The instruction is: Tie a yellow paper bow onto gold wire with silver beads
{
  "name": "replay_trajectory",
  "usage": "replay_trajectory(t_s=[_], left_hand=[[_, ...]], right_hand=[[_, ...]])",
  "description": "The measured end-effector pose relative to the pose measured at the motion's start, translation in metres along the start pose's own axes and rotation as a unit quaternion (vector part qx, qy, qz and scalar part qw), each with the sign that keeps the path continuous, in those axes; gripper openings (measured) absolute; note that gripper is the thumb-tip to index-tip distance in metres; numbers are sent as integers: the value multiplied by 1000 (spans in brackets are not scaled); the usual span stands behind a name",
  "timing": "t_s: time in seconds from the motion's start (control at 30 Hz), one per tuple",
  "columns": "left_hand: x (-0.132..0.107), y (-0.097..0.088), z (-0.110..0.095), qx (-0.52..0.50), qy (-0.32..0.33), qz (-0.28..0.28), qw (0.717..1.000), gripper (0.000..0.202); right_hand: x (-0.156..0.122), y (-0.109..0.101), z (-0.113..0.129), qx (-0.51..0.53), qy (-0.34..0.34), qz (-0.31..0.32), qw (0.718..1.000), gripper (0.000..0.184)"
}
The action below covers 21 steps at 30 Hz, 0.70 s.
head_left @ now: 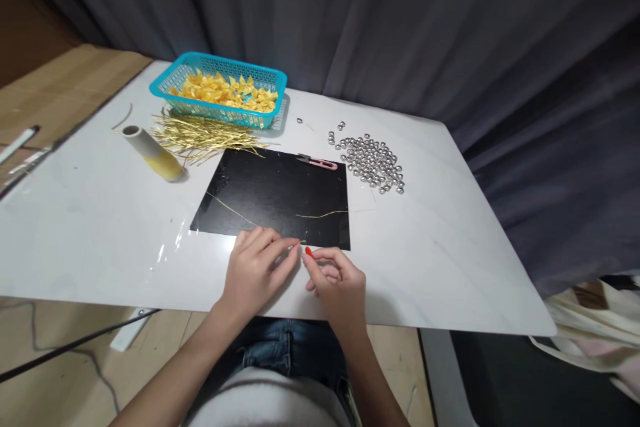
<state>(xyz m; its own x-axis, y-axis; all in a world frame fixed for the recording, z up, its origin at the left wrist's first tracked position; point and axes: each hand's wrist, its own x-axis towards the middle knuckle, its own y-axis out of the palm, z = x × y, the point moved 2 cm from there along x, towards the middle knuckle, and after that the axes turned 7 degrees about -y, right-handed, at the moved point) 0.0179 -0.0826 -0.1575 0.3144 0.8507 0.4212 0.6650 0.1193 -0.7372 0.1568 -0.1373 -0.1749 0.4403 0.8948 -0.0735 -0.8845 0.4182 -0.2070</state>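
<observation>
- Wire (235, 211), thin and gold, runs across the board toward the left grip and seems to pass under its fingers, with a short tip showing just past them.
- Left grip (255, 273) is closed on the wire, fingers curled, over the near edge of the board.
- Right grip (337, 287) is half curled, its fingertips (309, 252) just beside the wire tip; whether it pinches the wire is too small to tell.
- Board (270, 190), black and flat, lies at 12 o'clock from the grips, its near edge touching the left grip's fingers.
- Short wire (323, 214) lies on the board at 12 o'clock from the right grip, well apart from both grips.
- Snips (317, 162), pink-handled, rest on the board's far edge.
- Beads (373, 163), silver, sit in a loose heap at 1 o'clock, just off the board.
- Basket (165, 83), teal, holds yellow ribbon (225, 92) at 11 o'clock.
- Strands (200, 137), gold, lie in a bundle beside the basket, touching the board's far left corner.
- Spool (153, 153) lies on its side at 10 o'clock.
- Table (430, 260), white, has open room at 3 o'clock; its near edge passes just under the wrists.
</observation>
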Motion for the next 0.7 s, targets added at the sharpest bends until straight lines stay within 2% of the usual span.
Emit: replay_trajectory(t_s=[0.2,0.7], left_hand=[[1,-2,-2,1,9,-26,1000,12],[-1,-2,-4,13,31,-2,999,15]], right_hand=[[0,2,0,-1,-16,-7,1000,19],[6,10,3,-2,-11,2,1000,14]])
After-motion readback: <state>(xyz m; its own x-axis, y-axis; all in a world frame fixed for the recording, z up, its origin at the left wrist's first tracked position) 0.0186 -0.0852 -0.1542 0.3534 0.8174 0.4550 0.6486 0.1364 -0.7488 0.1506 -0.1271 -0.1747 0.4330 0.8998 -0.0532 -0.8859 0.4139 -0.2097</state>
